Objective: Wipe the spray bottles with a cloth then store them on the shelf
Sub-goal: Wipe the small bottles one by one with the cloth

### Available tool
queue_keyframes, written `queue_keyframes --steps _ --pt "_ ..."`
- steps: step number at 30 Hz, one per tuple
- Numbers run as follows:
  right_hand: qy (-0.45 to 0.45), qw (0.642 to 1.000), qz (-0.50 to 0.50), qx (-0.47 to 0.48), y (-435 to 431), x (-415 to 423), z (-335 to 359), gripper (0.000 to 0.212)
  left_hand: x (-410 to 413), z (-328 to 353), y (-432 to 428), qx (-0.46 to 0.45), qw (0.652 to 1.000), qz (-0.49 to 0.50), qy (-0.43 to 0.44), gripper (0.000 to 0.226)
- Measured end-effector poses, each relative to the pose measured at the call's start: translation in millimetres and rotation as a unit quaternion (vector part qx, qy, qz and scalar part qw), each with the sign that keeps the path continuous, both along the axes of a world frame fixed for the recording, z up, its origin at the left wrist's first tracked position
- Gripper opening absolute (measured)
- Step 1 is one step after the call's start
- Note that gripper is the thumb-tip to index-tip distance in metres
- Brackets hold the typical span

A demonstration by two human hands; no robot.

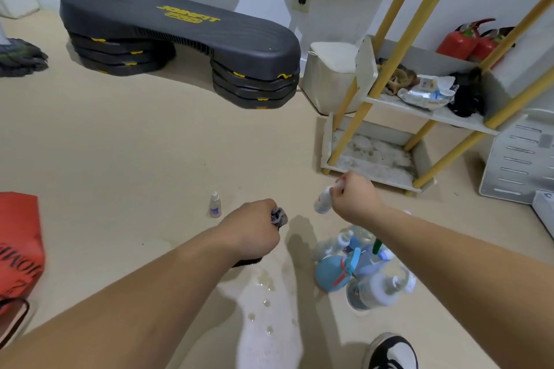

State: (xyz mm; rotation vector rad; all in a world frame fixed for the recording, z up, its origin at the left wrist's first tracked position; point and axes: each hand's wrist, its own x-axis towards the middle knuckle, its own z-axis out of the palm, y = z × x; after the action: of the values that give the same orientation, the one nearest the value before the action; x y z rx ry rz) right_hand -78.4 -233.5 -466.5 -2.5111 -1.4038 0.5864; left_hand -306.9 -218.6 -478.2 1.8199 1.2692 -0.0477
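Note:
My right hand (356,195) grips a small white spray bottle (324,200) by its top, tilted, above the floor. My left hand (254,228) is curled round a bunched grey cloth (278,216), a little left of that bottle and not touching it. A tiny clear bottle (215,204) stands alone on the floor, left of my left hand. Several spray bottles (362,266), blue and clear, lie in a heap on the floor under my right forearm. The white shelf (419,111) with yellow posts stands at the right; its bottom tier (374,156) is bare and stained.
A dark aerobic step platform (180,36) sits at the back. Wipes packet and dark cloths lie on the shelf's middle tier. Red extinguishers (467,39) stand behind it. A white box (329,75), a white louvred panel (521,159), a red bag (18,243) and a wet patch (266,308) lie around.

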Motion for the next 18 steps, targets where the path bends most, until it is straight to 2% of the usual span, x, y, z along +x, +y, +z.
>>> queue_keyframes --steps 5,7,10,18 --pt "-0.019 0.996 0.042 -0.079 20.6 -1.6 -63.2 0.028 5.1 -32.1 18.2 0.001 1.0 0.001 0.02 0.018" --pt "-0.02 0.993 0.058 -0.104 24.9 1.0 -86.4 0.028 5.8 -44.9 23.8 -0.018 1.0 0.02 0.002 0.022" --pt "-0.03 0.988 0.075 -0.135 26.1 5.8 -116.2 0.027 9.6 -60.7 29.6 -0.025 0.999 0.023 0.025 0.026" --pt "-0.073 0.98 0.103 -0.155 17.0 31.4 -162.0 0.024 37.4 -85.4 39.5 -0.032 0.998 0.01 0.046 0.024"
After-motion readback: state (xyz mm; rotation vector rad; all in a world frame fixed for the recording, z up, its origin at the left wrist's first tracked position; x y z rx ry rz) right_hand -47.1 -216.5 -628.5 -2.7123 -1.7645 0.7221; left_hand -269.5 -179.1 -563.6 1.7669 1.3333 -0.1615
